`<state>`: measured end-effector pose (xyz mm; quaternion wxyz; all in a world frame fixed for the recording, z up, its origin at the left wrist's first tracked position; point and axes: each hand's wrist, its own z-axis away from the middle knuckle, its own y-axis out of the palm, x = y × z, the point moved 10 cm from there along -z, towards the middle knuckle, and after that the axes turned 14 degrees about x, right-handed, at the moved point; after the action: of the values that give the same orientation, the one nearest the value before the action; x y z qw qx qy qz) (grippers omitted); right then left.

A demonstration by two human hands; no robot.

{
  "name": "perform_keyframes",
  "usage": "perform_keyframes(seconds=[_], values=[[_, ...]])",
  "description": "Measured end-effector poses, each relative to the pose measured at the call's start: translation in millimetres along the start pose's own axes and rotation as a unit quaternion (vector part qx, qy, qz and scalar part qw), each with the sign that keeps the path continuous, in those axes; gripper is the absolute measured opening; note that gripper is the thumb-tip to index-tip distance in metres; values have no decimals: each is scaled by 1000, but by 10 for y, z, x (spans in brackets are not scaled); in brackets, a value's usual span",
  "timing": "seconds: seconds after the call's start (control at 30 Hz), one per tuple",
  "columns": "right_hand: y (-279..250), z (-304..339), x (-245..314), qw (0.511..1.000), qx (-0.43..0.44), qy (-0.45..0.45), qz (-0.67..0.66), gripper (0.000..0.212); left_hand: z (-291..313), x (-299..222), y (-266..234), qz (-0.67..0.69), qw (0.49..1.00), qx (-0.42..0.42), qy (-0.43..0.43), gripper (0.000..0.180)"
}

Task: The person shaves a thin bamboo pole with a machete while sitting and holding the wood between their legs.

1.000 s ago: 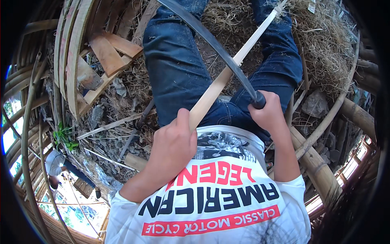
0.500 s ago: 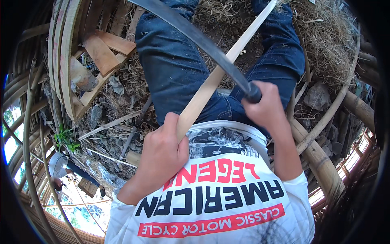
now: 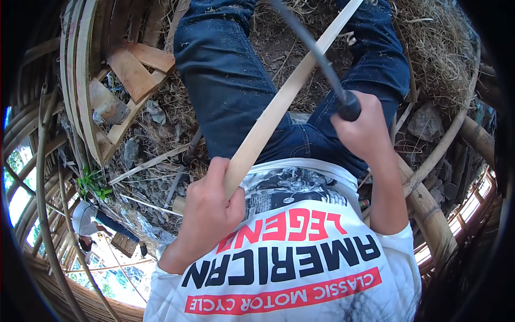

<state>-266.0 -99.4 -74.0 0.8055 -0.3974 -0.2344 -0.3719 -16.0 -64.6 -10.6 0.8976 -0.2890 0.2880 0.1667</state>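
Note:
My left hand [image 3: 210, 206] is closed around the near end of a long pale strip of wood or bamboo [image 3: 276, 110]. The strip slants away from my belly, between my legs, to the far right. In my right hand [image 3: 367, 129] is the dark handle of a machete, fingers wrapped round it. Its long grey blade [image 3: 316, 53] crosses over the strip and is blurred by motion; the tip runs past the top of the picture. A thin curled shaving [image 3: 350, 38] stands at the strip's right side, near the blade.
Cut planks [image 3: 130, 72] and long curved slats [image 3: 85, 70] lie at the left. Dry shavings [image 3: 437, 64] are heaped at the far right. A thick bamboo pole [image 3: 432, 225] lies by my right arm. Another person [image 3: 86, 220] is at the left, beyond bamboo framing.
The machete has slid along the strip toward its far end, its blade now pointing more straight away from me. My right hand moved slightly right and up. A curled shaving has appeared.

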Motion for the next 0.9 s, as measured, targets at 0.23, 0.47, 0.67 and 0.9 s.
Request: perform_keyframes(seconds=[0.23, 0.47, 0.67, 0.9], values=[[-185, -186, -178, 1000, -19, 25, 2, 16, -7, 12, 36, -18, 1000, 10, 0, 30], [-421, -317, -507, 997, -42, 70, 17, 16, -19, 69, 4, -24, 999, 33, -29, 30], [-446, -305, -437, 993, -65, 72, 60, 17, 98, 219, -8, -5, 998, 39, -48, 30], [-452, -386, -421, 992, -42, 85, 81, 19, 146, 301, -23, -1, 998, 30, -50, 29]])
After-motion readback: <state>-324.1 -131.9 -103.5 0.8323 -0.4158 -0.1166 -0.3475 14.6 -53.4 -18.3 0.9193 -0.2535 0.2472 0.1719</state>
